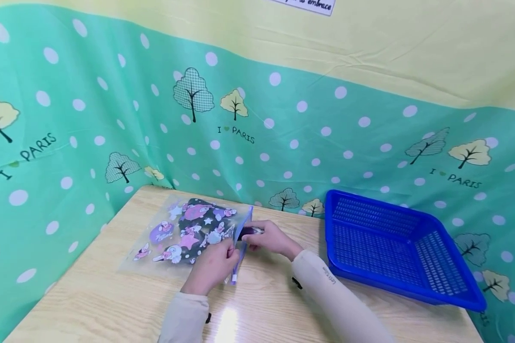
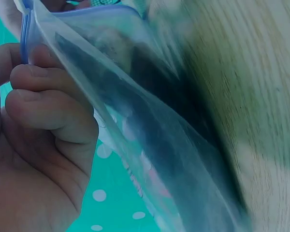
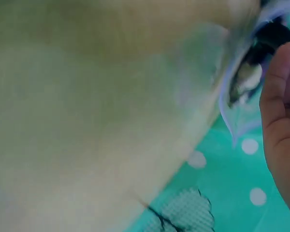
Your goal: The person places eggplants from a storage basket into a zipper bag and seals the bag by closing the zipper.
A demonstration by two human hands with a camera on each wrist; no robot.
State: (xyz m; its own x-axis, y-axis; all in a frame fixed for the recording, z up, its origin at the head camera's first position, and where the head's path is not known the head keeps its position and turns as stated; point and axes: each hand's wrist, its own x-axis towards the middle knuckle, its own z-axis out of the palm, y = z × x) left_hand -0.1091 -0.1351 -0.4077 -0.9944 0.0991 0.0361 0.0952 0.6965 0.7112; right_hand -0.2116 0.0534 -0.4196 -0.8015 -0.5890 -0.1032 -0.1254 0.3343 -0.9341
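A clear zip bag [image 1: 160,259] printed with pink and purple cartoon figures lies on the table, with something dark and soft-looking [image 1: 186,221] inside it. My left hand [image 1: 212,267] pinches the bag's edge beside its purple zip strip; in the left wrist view the fingers [image 2: 48,106] curl against that edge. At the parted mouth, my right hand [image 1: 270,237] grips a dark, glossy object [image 1: 251,231] partly inside the bag. Its kind cannot be told, as fingers and plastic cover much of it. A white slider [image 1: 234,277] sits at the strip's near end.
To the right stands a blue plastic basket [image 1: 369,247] with meshed walls, close by my right forearm. The wooden table [image 1: 111,305] meets a green dotted cloth [image 1: 257,157] hanging behind it and on the left.
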